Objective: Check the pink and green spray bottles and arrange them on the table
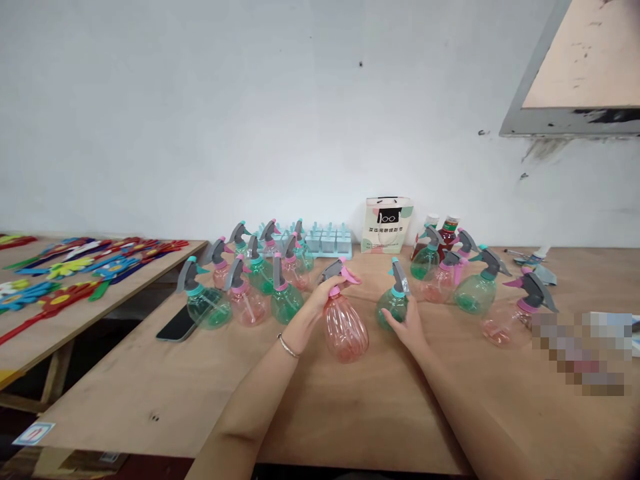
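Note:
My left hand [320, 300] grips the grey and pink trigger head of a pink spray bottle [345, 327], which stands on the wooden table [310, 407] at its middle. Just to the right, my right hand [407, 327] is wrapped around the body of a green spray bottle [393, 303] with a grey and teal head. The two bottles stand close together but apart. A thin bracelet circles my left wrist.
Several pink and green spray bottles cluster at the left [250, 287] and right [475, 287]. A black phone [176, 325] lies at the left edge. A small paper bag [386, 225] and light-blue moulds [327, 240] stand by the wall. Colourful flower shapes [65, 273] cover a second table.

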`<state>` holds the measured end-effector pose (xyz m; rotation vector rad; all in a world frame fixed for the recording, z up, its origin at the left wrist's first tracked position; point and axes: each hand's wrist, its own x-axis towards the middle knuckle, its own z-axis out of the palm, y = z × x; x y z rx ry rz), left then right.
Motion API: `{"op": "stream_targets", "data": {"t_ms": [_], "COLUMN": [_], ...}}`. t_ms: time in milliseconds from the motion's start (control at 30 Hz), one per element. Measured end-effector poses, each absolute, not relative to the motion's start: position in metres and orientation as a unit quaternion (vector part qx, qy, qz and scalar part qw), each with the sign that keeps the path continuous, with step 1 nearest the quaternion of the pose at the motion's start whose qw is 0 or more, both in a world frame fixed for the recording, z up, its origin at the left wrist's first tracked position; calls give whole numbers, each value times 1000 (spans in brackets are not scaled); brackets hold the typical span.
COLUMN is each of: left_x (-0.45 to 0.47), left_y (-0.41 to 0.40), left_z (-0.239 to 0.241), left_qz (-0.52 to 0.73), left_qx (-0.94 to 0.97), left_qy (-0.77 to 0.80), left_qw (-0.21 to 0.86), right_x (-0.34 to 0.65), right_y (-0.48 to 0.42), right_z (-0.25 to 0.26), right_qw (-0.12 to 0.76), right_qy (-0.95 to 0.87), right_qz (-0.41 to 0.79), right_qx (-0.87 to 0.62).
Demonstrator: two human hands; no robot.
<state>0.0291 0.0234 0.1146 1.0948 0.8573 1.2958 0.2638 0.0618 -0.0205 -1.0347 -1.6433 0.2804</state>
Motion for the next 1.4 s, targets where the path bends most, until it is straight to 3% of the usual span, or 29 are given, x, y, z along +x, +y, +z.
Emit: {"op": "stream_targets", "data": {"t_ms": [100, 267, 433, 633, 933, 1067, 1400], "left_x": [31, 32, 30, 33, 27, 30, 35], "left_y": [25, 27, 25, 24, 21, 23, 33], "left_z": [113, 109, 116, 113, 116, 111, 89], "left_qz": [560, 632, 577, 604, 564, 586, 601], "left_qx": [448, 379, 458, 423, 539, 492, 612], "left_qy": [361, 422, 374, 434, 363, 421, 460], "left_qw": [596, 527, 564, 518, 509, 487, 228], "right_x": [264, 264, 264, 265, 266, 266, 266], "right_y": [63, 61, 59, 61, 60, 62, 62], "right_z": [-21, -18, -15, -18, -16, -19, -19], "right_qw": [556, 551, 554, 552, 544, 547, 546], "right_qy": [-696, -700, -701, -708, -715, -709, -711], "right_qz": [119, 126, 125, 121, 119, 117, 114], "right_qx": [-439, -437, -431, -424, -424, -431, -427]}}
